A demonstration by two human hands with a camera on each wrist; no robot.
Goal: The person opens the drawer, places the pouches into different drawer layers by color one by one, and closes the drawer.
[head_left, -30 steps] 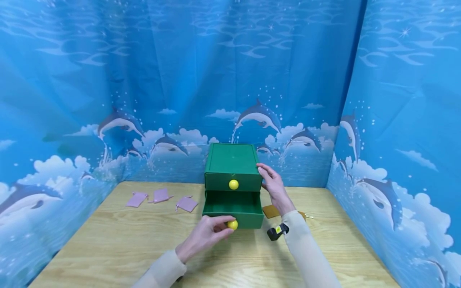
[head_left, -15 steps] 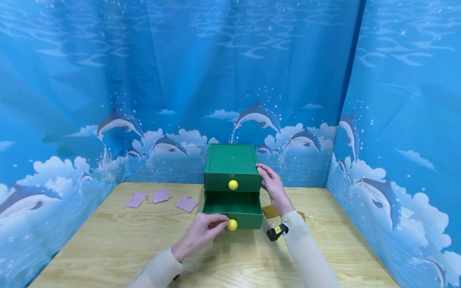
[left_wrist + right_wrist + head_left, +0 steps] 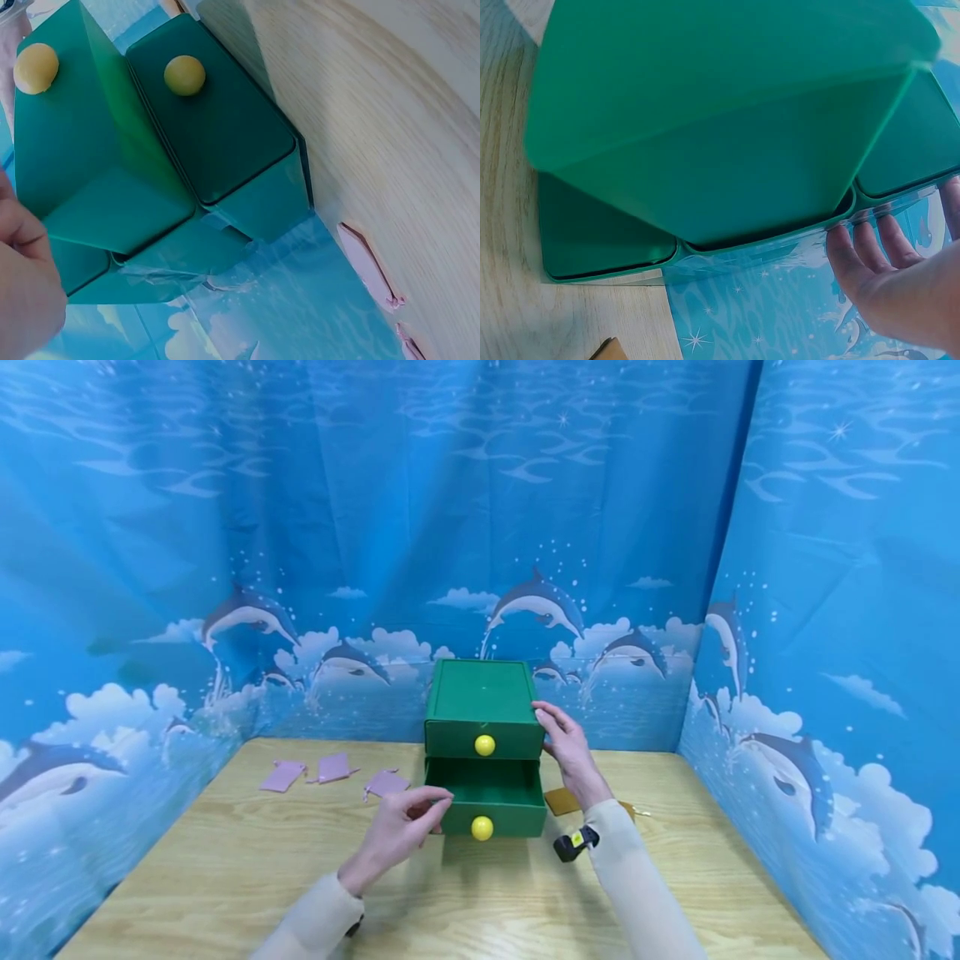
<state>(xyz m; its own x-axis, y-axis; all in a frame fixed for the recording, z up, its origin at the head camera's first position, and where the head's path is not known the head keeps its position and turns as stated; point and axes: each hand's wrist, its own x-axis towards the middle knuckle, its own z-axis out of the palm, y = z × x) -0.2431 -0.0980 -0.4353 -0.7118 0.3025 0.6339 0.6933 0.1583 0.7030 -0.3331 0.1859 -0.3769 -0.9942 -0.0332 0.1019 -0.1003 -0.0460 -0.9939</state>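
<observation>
A green drawer cabinet stands mid-table. Its middle drawer is pulled out, and the bare inside shows in the head view. The yellow knob on that drawer is free of my fingers. My left hand hovers by the drawer's front left corner, fingers loosely bent, holding nothing; whether it touches the drawer I cannot tell. My right hand rests its fingertips against the cabinet's right side, fingers extended. The right wrist view shows those fingers along the side wall. A lower drawer is closed.
Three small purple pouches lie on the wooden table left of the cabinet. A mustard-coloured flat item lies on the right, partly hidden by my right wrist. Blue dolphin curtains hang behind and at the sides.
My left hand has let go of the drawer's yellow knob and moved left, away from it. The drawer stays pulled out. My right hand keeps its place on the cabinet.
</observation>
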